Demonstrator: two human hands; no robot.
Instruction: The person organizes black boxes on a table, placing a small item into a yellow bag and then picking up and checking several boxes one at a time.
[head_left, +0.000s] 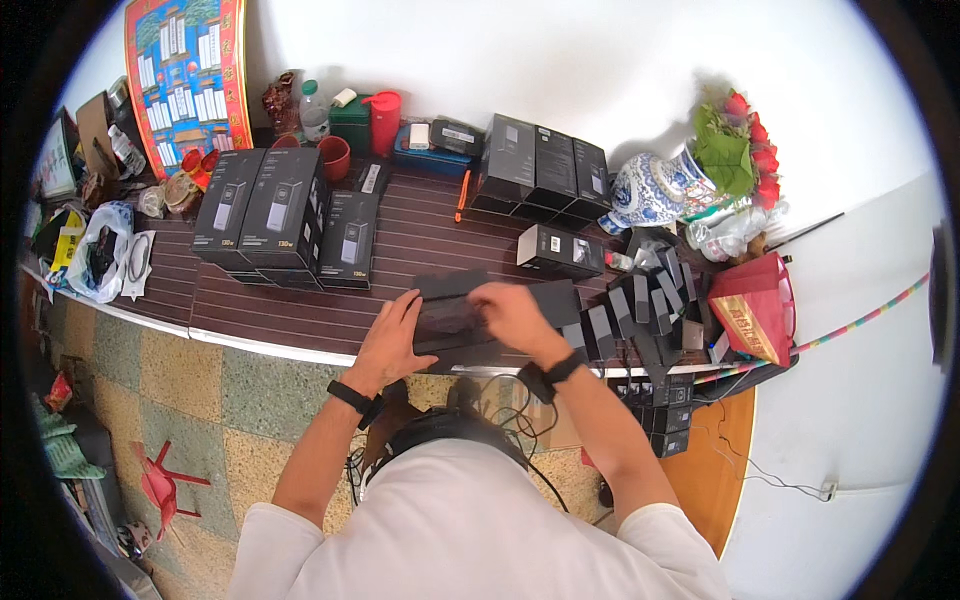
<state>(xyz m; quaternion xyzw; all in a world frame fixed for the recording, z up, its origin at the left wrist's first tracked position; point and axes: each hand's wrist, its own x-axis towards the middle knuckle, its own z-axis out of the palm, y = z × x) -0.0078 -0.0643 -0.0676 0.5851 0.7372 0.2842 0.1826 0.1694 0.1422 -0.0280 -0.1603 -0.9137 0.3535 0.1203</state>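
In front of me, near the table's front edge, lies an opened black cardboard box (450, 315) with its flaps spread. My left hand (390, 337) rests along the left side of it, fingers spread against the card. Over its right part is my right hand (506, 311), blurred, with the fingers bent together; whether they pinch a flap cannot be told. A black panel (553, 304) lies just right of that hand. Farther back, a black box with a white end (559, 251) lies on its side. Several slim dark grey devices (619, 311) stand or lie to the right.
Stacked black product boxes (281, 206) stand at left, more (536, 165) at the back. A blue-and-white vase (652, 191) with red flowers lies beside them. An orange cutter (463, 196) lies mid-table. A red paper bag (754, 311) stands at right. Cables (525, 416) hang below the front edge.
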